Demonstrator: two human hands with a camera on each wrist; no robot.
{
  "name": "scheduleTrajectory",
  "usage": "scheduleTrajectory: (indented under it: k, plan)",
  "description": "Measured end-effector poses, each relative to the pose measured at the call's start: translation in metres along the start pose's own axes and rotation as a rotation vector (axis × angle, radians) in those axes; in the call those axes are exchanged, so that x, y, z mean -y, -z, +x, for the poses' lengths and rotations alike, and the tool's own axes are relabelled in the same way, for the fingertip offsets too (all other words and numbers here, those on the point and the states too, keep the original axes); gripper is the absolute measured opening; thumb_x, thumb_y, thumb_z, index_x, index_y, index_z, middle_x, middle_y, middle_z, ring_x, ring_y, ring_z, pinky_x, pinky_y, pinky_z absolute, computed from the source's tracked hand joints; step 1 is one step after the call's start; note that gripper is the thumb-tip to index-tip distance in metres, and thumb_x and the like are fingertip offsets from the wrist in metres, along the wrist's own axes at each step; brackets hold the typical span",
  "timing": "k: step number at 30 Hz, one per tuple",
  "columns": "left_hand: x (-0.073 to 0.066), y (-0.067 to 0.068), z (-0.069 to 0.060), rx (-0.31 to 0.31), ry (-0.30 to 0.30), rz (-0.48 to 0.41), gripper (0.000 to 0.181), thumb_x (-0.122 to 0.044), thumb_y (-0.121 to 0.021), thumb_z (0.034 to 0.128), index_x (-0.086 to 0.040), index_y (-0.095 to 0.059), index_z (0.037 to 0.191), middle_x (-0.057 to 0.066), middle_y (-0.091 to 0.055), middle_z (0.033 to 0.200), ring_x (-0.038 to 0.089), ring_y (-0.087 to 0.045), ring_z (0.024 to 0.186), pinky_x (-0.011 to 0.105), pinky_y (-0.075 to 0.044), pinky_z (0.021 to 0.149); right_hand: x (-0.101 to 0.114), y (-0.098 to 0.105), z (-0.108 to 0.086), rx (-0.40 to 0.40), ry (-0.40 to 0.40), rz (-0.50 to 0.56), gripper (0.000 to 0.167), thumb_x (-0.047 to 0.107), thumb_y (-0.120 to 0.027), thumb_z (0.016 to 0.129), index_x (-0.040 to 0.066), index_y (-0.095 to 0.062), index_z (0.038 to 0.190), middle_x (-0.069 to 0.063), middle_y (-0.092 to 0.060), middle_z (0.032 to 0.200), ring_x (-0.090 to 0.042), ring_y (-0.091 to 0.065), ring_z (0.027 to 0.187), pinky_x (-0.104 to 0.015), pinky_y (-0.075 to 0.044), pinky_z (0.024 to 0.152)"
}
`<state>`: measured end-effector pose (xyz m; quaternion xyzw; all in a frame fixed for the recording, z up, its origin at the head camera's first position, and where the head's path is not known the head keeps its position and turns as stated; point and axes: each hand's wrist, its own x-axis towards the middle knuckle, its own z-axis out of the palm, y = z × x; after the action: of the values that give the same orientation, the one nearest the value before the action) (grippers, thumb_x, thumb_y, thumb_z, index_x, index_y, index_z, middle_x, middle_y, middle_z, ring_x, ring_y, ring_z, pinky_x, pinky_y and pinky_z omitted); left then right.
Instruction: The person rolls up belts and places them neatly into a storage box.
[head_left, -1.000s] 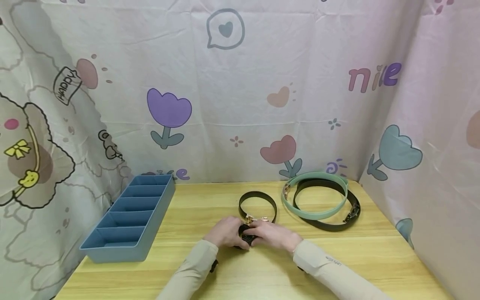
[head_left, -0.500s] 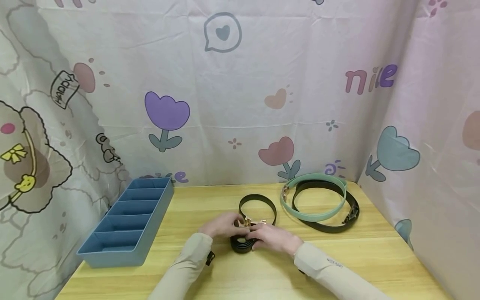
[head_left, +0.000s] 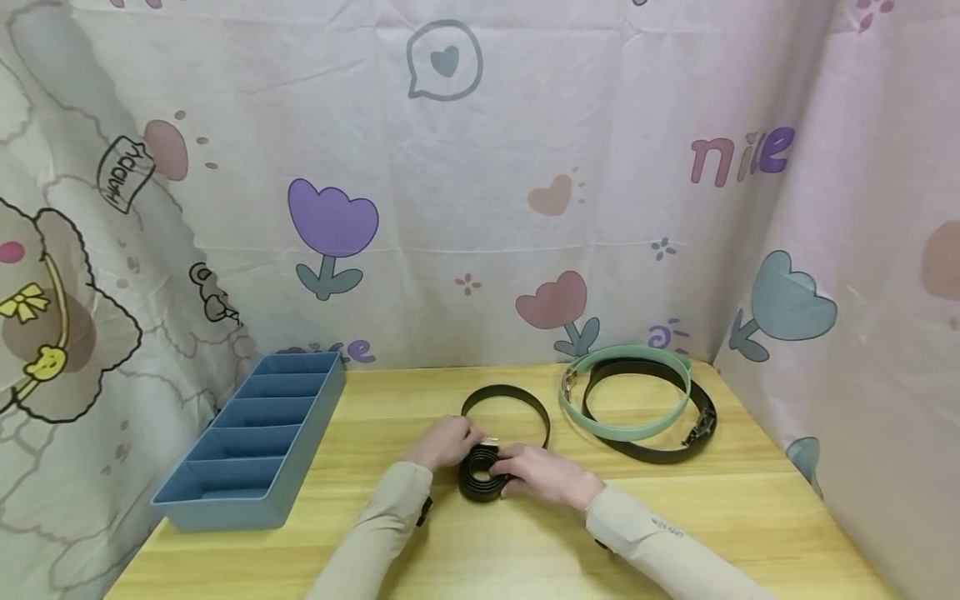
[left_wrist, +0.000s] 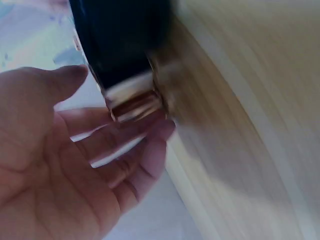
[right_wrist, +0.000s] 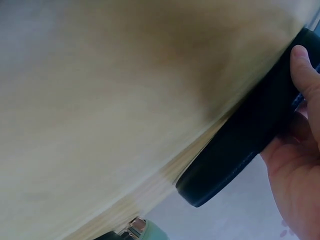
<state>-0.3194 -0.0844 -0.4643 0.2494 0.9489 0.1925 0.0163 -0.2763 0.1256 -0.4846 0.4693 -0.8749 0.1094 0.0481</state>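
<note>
A black belt coil (head_left: 480,493) stands on the table between the two hands. My left hand (head_left: 446,442) is at its far left side. In the left wrist view, its fingers curl loosely at the gold-toned buckle (left_wrist: 137,105), with the thumb by the strap's edge. My right hand (head_left: 547,475) grips the coil's right side; in the right wrist view, its thumb lies on the black strap (right_wrist: 245,130) with fingers behind. A thin black strap loop (head_left: 506,390) stands just behind the hands; whether it joins the coil is hidden.
At back right, a mint-green belt (head_left: 630,433) overlaps a larger looped black belt (head_left: 652,454). A blue divided tray (head_left: 288,492) stands at the left of the wooden table (head_left: 480,558). A patterned curtain (head_left: 450,183) hangs behind.
The coil has shifted slightly left and its round end now shows more fully. My left hand has moved to its far left side; the thin loop's left edge has moved left.
</note>
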Motion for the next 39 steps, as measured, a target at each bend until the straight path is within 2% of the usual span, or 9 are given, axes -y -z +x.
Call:
scheduleTrajectory:
  k: [3, 8, 14, 18, 23, 26, 32, 35, 39]
  plan:
    - [0.012, 0.005, -0.004, -0.018, 0.075, 0.025, 0.025, -0.022, -0.052, 0.0998, -0.006, -0.062, 0.083, 0.01, -0.064, 0.082, 0.025, -0.061, 0.079, 0.044, -0.051, 0.078, 0.001, 0.0, 0.001, -0.002, -0.014, 0.002, 0.033, 0.029, -0.069, 0.089, 0.014, -0.069, 0.118, -0.003, -0.066, 0.115, -0.012, -0.063, 0.105, -0.027, -0.049, 0.095]
    - [0.027, 0.015, -0.006, -0.013, 0.09, 0.093, 0.006, 0.0, -0.058, 0.0914, -0.001, -0.063, 0.09, 0.016, -0.066, 0.093, 0.033, -0.064, 0.093, 0.048, -0.051, 0.09, 0.003, -0.001, 0.002, 0.001, -0.042, -0.006, 0.033, 0.032, -0.068, 0.09, 0.015, -0.069, 0.118, -0.002, -0.065, 0.109, -0.01, -0.06, 0.099, -0.025, -0.05, 0.091]
    - [0.032, 0.021, -0.009, -0.083, 0.161, 0.264, 0.025, 0.005, -0.066, 0.084, -0.004, -0.07, 0.107, 0.017, -0.065, 0.107, 0.036, -0.058, 0.099, 0.052, -0.051, 0.083, 0.004, -0.001, 0.003, -0.006, -0.076, -0.015, 0.03, 0.033, -0.068, 0.09, 0.016, -0.069, 0.116, 0.0, -0.062, 0.104, -0.009, -0.058, 0.094, -0.025, -0.05, 0.086]
    - [0.027, 0.024, -0.012, -0.188, 0.186, 0.315, 0.01, -0.001, -0.069, 0.0837, -0.008, -0.072, 0.09, 0.012, -0.065, 0.091, 0.029, -0.059, 0.084, 0.045, -0.052, 0.07, 0.004, -0.001, 0.003, -0.01, -0.078, -0.016, 0.028, 0.034, -0.068, 0.09, 0.017, -0.069, 0.112, 0.001, -0.062, 0.1, -0.007, -0.056, 0.091, -0.025, -0.05, 0.083]
    - [0.017, 0.025, -0.019, -0.089, 0.132, 0.268, 0.019, -0.007, -0.071, 0.0805, -0.012, -0.058, 0.067, 0.0, -0.058, 0.064, 0.015, -0.051, 0.059, 0.036, -0.046, 0.054, 0.004, -0.001, 0.004, -0.013, -0.08, -0.006, 0.027, 0.034, -0.068, 0.09, 0.018, -0.069, 0.111, 0.003, -0.061, 0.096, -0.005, -0.054, 0.086, -0.022, -0.048, 0.078]
    - [0.015, 0.023, -0.025, -0.061, 0.125, 0.298, 0.018, -0.001, -0.071, 0.079, -0.01, -0.057, 0.07, 0.005, -0.064, 0.073, 0.017, -0.054, 0.062, 0.037, -0.048, 0.054, 0.003, -0.002, 0.005, -0.014, -0.071, 0.0, 0.029, 0.034, -0.067, 0.09, 0.016, -0.069, 0.113, 0.003, -0.063, 0.096, -0.004, -0.056, 0.085, -0.021, -0.048, 0.077]
    - [0.02, 0.021, -0.031, -0.067, 0.243, 0.4, 0.009, -0.008, -0.068, 0.0827, -0.009, -0.066, 0.075, 0.017, -0.068, 0.094, 0.032, -0.06, 0.084, 0.048, -0.052, 0.066, 0.002, -0.004, 0.005, -0.033, -0.064, -0.013, 0.032, 0.034, -0.069, 0.089, 0.013, -0.07, 0.112, 0.002, -0.067, 0.097, -0.004, -0.059, 0.085, -0.021, -0.05, 0.076]
    - [0.019, 0.018, -0.033, -0.048, 0.219, 0.403, 0.007, -0.011, -0.063, 0.0865, -0.01, -0.07, 0.086, 0.017, -0.066, 0.099, 0.034, -0.06, 0.092, 0.051, -0.052, 0.075, 0.002, -0.004, 0.005, -0.038, -0.057, -0.008, 0.03, 0.034, -0.069, 0.088, 0.013, -0.071, 0.11, 0.002, -0.067, 0.095, -0.003, -0.059, 0.083, -0.021, -0.049, 0.074]
    - [0.007, 0.013, -0.032, -0.016, 0.079, 0.254, 0.028, -0.017, -0.051, 0.0958, -0.008, -0.067, 0.116, 0.016, -0.068, 0.112, 0.034, -0.063, 0.104, 0.051, -0.05, 0.089, 0.004, -0.003, 0.007, -0.039, -0.066, -0.017, 0.026, 0.034, -0.07, 0.087, 0.015, -0.071, 0.105, 0.003, -0.067, 0.094, -0.003, -0.059, 0.082, -0.021, -0.05, 0.074]
